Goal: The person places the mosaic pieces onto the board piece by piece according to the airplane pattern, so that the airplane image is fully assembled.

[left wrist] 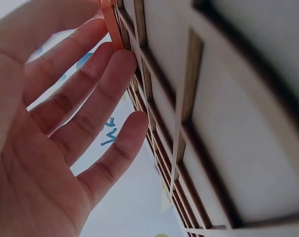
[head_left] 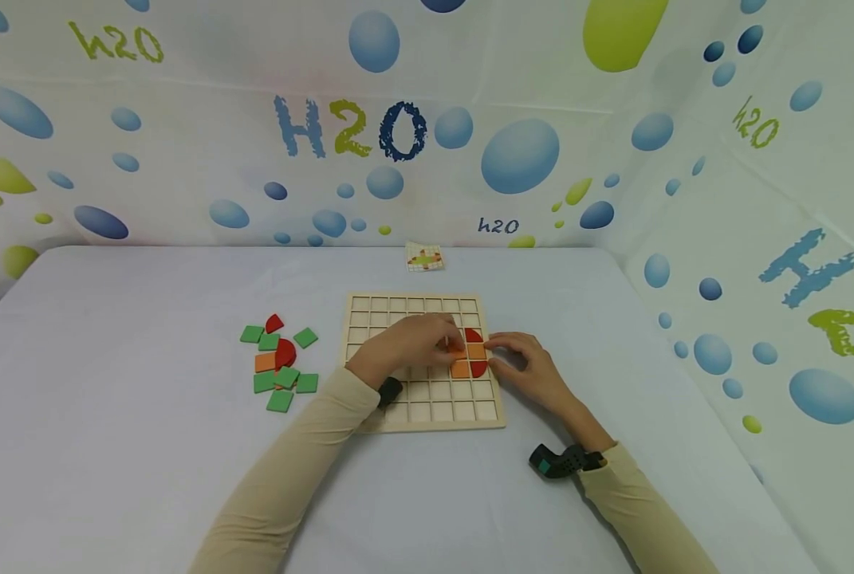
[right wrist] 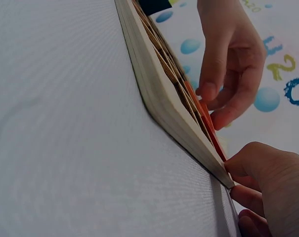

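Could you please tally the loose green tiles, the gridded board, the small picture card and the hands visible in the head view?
Green tiles: 7
Gridded board: 1
Picture card: 1
Hands: 2, the left hand and the right hand
Total: 11

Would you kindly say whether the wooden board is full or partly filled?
The board is partly filled: orange pieces and red pieces sit near its right edge, while front squares are bare.
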`<state>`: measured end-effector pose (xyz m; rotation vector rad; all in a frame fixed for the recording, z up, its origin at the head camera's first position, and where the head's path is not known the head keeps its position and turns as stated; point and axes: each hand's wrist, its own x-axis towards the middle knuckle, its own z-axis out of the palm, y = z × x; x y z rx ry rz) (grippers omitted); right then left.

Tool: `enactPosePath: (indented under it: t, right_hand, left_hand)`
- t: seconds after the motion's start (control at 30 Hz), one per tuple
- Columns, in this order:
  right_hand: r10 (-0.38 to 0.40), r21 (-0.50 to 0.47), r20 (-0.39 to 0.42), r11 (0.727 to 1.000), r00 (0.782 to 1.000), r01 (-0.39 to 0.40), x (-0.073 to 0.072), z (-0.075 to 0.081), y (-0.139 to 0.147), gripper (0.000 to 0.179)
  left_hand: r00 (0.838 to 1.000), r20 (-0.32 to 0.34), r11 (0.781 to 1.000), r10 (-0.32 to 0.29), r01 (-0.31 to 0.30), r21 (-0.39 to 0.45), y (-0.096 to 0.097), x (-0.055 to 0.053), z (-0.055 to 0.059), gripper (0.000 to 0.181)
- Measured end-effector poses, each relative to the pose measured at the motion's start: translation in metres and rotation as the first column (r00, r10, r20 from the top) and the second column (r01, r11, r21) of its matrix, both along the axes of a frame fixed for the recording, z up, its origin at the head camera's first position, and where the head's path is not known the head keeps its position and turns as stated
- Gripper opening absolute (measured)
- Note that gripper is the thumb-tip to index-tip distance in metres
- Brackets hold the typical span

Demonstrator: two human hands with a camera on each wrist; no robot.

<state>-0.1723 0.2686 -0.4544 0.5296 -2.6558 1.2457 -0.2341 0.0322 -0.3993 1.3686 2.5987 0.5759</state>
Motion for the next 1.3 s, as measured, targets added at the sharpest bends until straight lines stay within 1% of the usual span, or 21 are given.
enactPosePath:
  t: [0.2,0.3,0.47,0.7,0.83,1.03,1.3]
  right_hand:
    - [-0.001,0.008,0.009,1.000,1.000,0.001,0.000,0.001,0.000,0.028]
    - [0.001,0.003,0.010,1.000,1.000,-0.001,0.001,0.002,-0.001,0.028]
    - [0.002,-0.006,0.009,1.000,1.000,-0.002,0.002,0.002,-0.002,0.027]
    - [-0.008,0.018,0.005,1.000,1.000,0.008,0.002,0.002,-0.003,0.026]
    - [-0.003,0.019,0.000,1.000,1.000,0.003,0.002,0.002,-0.002,0.026]
    - [-0.003,0.029,-0.007,1.000,1.000,0.003,0.003,0.003,-0.003,0.027]
    - [-0.015,0.025,0.021,1.000,1.000,0.015,0.006,0.005,-0.004,0.027]
  left_hand:
    - [1.000,0.004,1.000,0.014,-0.014,-0.019,0.002,0.000,0.000,0.017]
    - [1.000,0.001,1.000,0.006,-0.006,-0.014,0.003,-0.001,-0.002,0.016]
    - [1.000,-0.011,1.000,0.001,-0.001,-0.010,0.002,-0.002,-0.003,0.015]
    - [0.999,-0.036,1.000,0.022,-0.022,-0.017,-0.002,-0.001,-0.004,0.016]
    - [0.999,-0.020,0.999,0.031,-0.032,-0.010,-0.005,0.000,-0.003,0.015]
    - [0.998,0.019,0.998,0.053,-0.053,-0.015,-0.010,0.003,0.002,0.016]
    - [0.997,0.014,0.997,0.074,-0.074,0.001,-0.019,0.008,0.004,0.017]
